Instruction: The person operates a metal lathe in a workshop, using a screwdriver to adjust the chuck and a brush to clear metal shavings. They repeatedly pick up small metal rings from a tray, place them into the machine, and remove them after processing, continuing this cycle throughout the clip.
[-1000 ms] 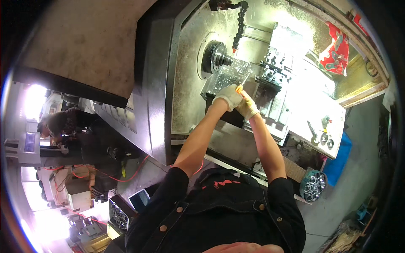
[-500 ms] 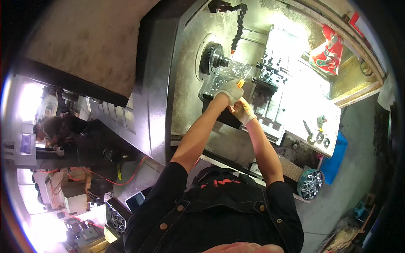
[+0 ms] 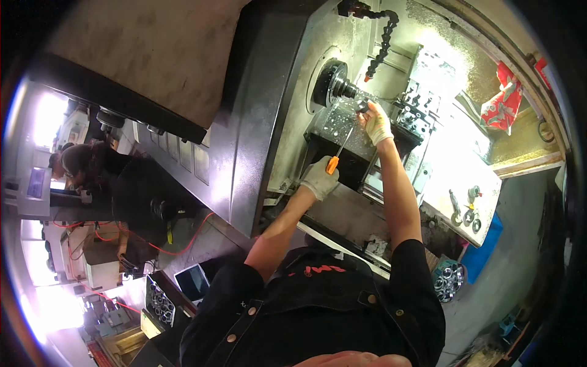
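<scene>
My gloved left hand (image 3: 319,179) is closed round the orange handle of a screwdriver (image 3: 332,165), whose thin metal shaft points up and away over the machine bed. Further up and to the right, my gloved right hand (image 3: 377,125) pinches a small dark metal part (image 3: 363,107) just short of the lathe chuck (image 3: 331,84). A stepped dark nose (image 3: 348,91) sticks out of the chuck toward the part. I cannot tell whether the two touch. The part's exact shape is mostly hidden by my fingers. Below them lies a wet, speckled metal surface (image 3: 333,125).
A black segmented coolant hose (image 3: 383,49) with an orange tip hangs above the chuck. Right of my right hand stands a tool block (image 3: 416,113). Small tools (image 3: 455,208) and rings lie on the bright ledge. A round tub of metal rings (image 3: 448,280) stands lower right. Another person (image 3: 98,171) works at left.
My hands have parted. The left came down and toward me with the screwdriver, while the right rose toward the chuck with the dark part. The whole view has shifted slightly.
</scene>
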Demonstrator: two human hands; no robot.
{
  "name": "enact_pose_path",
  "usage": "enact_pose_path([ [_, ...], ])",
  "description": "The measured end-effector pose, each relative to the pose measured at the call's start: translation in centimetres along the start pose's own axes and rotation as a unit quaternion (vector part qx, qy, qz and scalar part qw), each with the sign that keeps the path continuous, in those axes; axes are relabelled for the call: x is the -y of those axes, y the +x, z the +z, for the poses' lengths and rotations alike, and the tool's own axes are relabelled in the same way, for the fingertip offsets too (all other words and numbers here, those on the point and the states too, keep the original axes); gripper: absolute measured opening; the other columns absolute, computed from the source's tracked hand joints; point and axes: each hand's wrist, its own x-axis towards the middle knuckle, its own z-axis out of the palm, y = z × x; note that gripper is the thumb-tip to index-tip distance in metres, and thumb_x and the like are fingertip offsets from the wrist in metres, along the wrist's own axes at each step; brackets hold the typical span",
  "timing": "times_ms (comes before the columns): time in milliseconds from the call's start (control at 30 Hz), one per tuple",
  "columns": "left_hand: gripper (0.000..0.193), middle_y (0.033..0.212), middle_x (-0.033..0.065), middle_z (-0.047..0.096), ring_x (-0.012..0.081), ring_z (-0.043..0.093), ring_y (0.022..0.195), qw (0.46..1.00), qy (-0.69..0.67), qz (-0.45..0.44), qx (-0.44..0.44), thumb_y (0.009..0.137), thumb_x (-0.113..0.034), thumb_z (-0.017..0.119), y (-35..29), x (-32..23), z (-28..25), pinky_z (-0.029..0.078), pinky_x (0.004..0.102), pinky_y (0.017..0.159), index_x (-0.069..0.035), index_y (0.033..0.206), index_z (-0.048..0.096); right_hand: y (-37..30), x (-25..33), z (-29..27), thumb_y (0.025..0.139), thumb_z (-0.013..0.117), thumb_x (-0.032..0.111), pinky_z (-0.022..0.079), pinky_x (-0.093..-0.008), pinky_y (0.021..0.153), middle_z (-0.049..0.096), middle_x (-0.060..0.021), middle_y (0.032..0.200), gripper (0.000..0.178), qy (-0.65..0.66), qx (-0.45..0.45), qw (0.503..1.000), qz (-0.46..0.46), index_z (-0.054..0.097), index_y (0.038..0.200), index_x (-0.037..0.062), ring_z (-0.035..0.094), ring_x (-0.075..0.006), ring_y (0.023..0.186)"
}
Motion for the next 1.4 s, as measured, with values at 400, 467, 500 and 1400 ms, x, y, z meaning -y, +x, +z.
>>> enact_pose_path([
  [400,0.030,0.086,0.0189,0.063,0.0356,0.062,0.081,1.000,-0.013,-0.008,-0.014,0.082,-0.021,0.058,-1.2,0.1,-0.4,0.049,0.0414,0.072,-0.005,0.107,0.054,1.0,-0.7,0.2,0.081,0.070,0.026,0.048,-0.0290,0.055,0.062,-0.0084,0.088,0.032,0.066,-0.007,0.997,0.034,0.055,0.103,0.0082,0.057,-0.0204,0.065],
  [467,0.030,0.084,0.0141,0.063,0.0255,0.063,0.073,0.999,0.007,0.025,-0.037,0.085,-0.022,0.060,-2.5,-0.1,-0.1,0.049,0.0355,0.069,-0.003,0.108,0.054,2.3,-0.7,-0.1,0.083,0.069,0.023,0.047,-0.0270,0.054,0.061,-0.0068,0.087,0.029,-0.001,-0.064,0.998,-0.015,0.055,0.104,0.0076,0.056,-0.0186,0.061],
  [500,0.032,0.086,0.0157,0.065,0.0257,0.065,0.078,0.997,0.024,0.047,-0.052,0.084,-0.021,0.063,-3.4,-0.3,-0.2,0.050,0.0368,0.070,-0.005,0.111,0.055,2.8,-0.8,0.4,0.084,0.068,0.017,0.045,-0.0234,0.052,0.061,-0.0032,0.085,0.032,-0.045,-0.059,0.994,-0.077,0.056,0.111,0.0073,0.053,-0.0135,0.058],
  [1400,0.043,0.094,0.0152,0.065,0.0290,0.065,0.084,0.996,-0.071,0.044,0.037,0.081,-0.017,0.067,-15.9,7.1,0.1,0.051,0.0356,0.074,-0.004,0.120,0.055,3.8,-1.1,0.8,0.082,0.070,0.008,0.043,-0.0198,0.067,0.062,-0.0001,0.094,0.051,-0.255,0.000,0.958,-0.133,0.053,0.129,0.0075,0.053,-0.0072,0.077],
])
